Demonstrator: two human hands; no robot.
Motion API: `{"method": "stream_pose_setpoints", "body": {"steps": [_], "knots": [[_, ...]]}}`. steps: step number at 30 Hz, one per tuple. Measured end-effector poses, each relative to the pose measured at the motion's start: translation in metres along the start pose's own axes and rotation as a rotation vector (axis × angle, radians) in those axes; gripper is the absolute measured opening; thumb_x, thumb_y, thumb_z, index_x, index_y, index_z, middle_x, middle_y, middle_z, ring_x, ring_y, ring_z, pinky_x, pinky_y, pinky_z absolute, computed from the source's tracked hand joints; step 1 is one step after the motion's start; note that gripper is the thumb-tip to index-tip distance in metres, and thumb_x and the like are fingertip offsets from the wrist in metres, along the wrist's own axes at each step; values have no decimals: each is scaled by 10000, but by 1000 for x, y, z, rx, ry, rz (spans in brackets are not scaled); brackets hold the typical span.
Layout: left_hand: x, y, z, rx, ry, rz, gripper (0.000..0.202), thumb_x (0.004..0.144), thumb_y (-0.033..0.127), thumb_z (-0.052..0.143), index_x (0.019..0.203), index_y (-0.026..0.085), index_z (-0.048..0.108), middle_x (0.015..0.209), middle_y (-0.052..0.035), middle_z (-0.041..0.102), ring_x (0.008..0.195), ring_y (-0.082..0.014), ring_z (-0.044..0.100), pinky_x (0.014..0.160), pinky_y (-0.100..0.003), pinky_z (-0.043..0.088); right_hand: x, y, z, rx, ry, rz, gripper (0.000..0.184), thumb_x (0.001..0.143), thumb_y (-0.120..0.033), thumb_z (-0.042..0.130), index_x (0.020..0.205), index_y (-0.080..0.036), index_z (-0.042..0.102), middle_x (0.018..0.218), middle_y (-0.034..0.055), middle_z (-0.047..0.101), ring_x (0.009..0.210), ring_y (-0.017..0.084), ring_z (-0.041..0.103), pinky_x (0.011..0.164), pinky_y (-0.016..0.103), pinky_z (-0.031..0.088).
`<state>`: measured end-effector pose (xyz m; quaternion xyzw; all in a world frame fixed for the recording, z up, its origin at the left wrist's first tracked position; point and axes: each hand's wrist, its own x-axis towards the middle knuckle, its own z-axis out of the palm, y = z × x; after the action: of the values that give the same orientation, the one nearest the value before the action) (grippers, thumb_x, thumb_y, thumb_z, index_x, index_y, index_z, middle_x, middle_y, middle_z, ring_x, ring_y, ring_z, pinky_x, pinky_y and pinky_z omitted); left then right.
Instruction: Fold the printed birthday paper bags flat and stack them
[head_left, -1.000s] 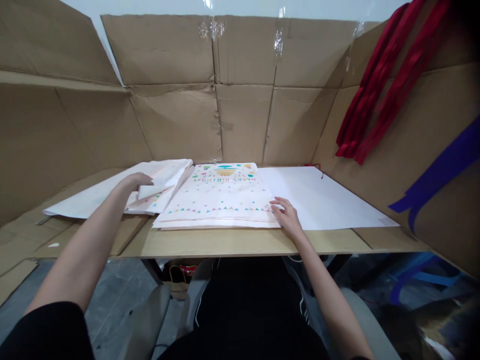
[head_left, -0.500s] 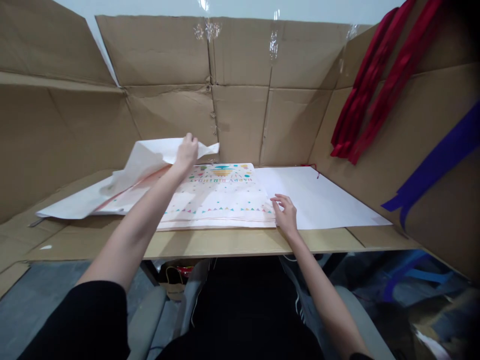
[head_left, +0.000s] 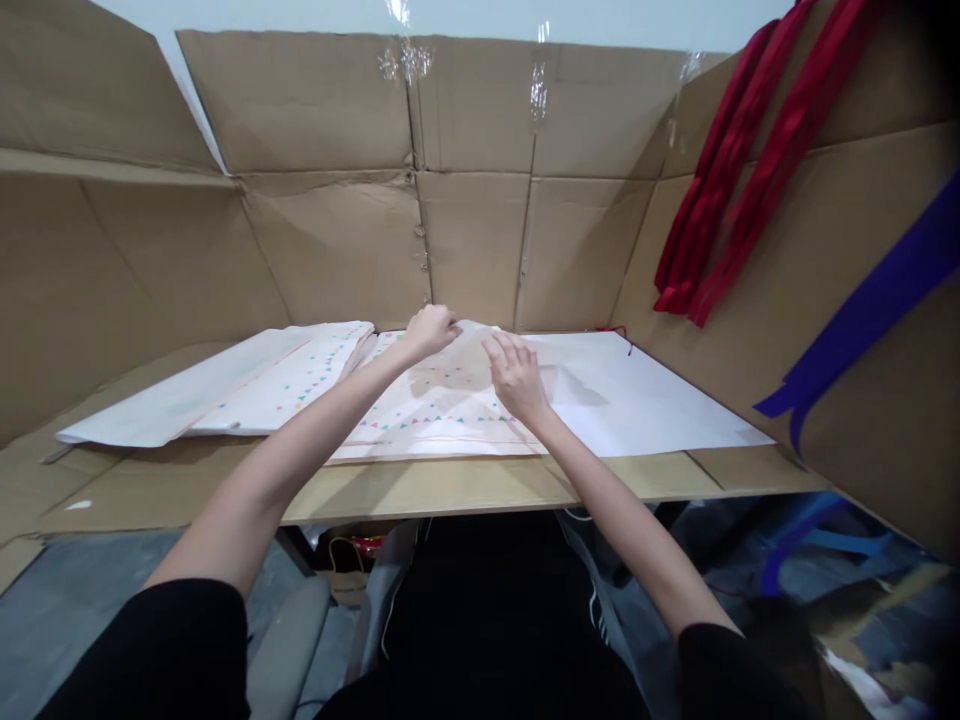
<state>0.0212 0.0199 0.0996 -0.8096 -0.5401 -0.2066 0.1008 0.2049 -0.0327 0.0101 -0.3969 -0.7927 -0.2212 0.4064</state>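
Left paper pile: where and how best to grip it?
Probably the right edge of the left pile, pinched from the right, thumb below and fingers on top: layers show along that edge, giving a pinch something to catch, whereas the broad upper face lies nearly flat.

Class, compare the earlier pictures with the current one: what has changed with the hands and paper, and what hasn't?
The left hand has moved right from the left stack, drawing a thin sheet over the middle stack. The right hand has moved forward and left from the middle stack's right edge. The white sheet, red ribbons and blue strip stayed put.
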Motion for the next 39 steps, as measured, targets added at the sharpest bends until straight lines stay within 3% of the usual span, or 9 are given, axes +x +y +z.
{"method": "stream_pose_setpoints", "body": {"steps": [3, 7, 16, 19, 22, 26, 31, 35, 39], "knots": [[0, -4, 7, -96, -70, 38, 239, 766, 284, 576, 865, 145, 742, 846, -97, 706, 817, -211, 629, 712, -265, 434, 6, 3, 5, -52, -60, -63, 455, 910, -127, 312, 1352, -145, 417, 1325, 157, 472, 1269, 279, 363, 1074, 506, 199], [2, -9, 14, -246, -142, 68, 219, 734, 267, 643, 881, 150, 757, 860, -80, 723, 824, -204, 642, 745, -255, 442, 2, 5, 10, -59, -86, -63, 442, 907, -127, 334, 1333, -136, 452, 1261, 171, 525, 1212, 283, 420, 1029, 506, 253], [-1, -2, 19, -314, -149, 134, 225, 757, 204, 611, 927, 143, 747, 922, -71, 721, 841, -186, 651, 785, -236, 434, -10, 5, 18, -70, -49, -131, 326, 923, -120, 339, 1026, -175, 643, 1312, 121, 516, 1244, 268, 391, 1003, 480, 280], [-1, -1, 21, -305, -178, 175, 218, 740, 198, 613, 898, 135, 750, 904, -79, 723, 817, -181, 650, 757, -229, 431, -8, 2, 15, -114, -102, -203, 332, 915, -89, 345, 929, -173, 666, 1167, 109, 608, 1163, 249, 456, 987, 452, 284], [-3, -2, 27, -320, -297, 218, 214, 694, 194, 638, 870, 148, 751, 874, -59, 728, 766, -167, 644, 707, -214, 428, -6, -6, 12, -171, -240, -243, 317, 877, -42, 389, 823, -154, 681, 921, 115, 657, 987, 247, 529, 894, 428, 337], [-10, -6, 32, -336, -449, 243, 227, 671, 241, 656, 864, 167, 750, 845, -33, 730, 716, -150, 626, 648, -202, 412, -4, -14, 13, -156, -334, -64, 187, 833, -112, 525, 755, -136, 694, 826, 126, 646, 866, 245, 554, 762, 376, 368], [-25, -9, 28, -407, -522, 284, 320, 724, 398, 631, 933, 181, 737, 870, -31, 727, 768, -157, 632, 659, -204, 410, -1, -10, 15, 12, -420, 175, 153, 750, -282, 669, 642, -175, 686, 770, 82, 653, 756, 207, 584, 690, 303, 371], [-34, -6, 25, -360, -519, 307, 376, 638, 363, 724, 971, 188, 720, 890, -28, 723, 797, -166, 640, 696, -212, 421, 3, -6, 13, 98, -518, 278, 178, 687, -335, 733, 618, -180, 677, 738, 48, 665, 676, 170, 587, 615, 258, 354], [-39, 1, 26, -222, -431, 416, 307, 683, 239, 680, 978, 160, 712, 918, -46, 699, 741, -143, 624, 714, -222, 426, 3, -6, 13, 92, -541, 290, 194, 682, -346, 749, 654, -172, 668, 771, 43, 674, 716, 164, 590, 616, 246, 335]]}}
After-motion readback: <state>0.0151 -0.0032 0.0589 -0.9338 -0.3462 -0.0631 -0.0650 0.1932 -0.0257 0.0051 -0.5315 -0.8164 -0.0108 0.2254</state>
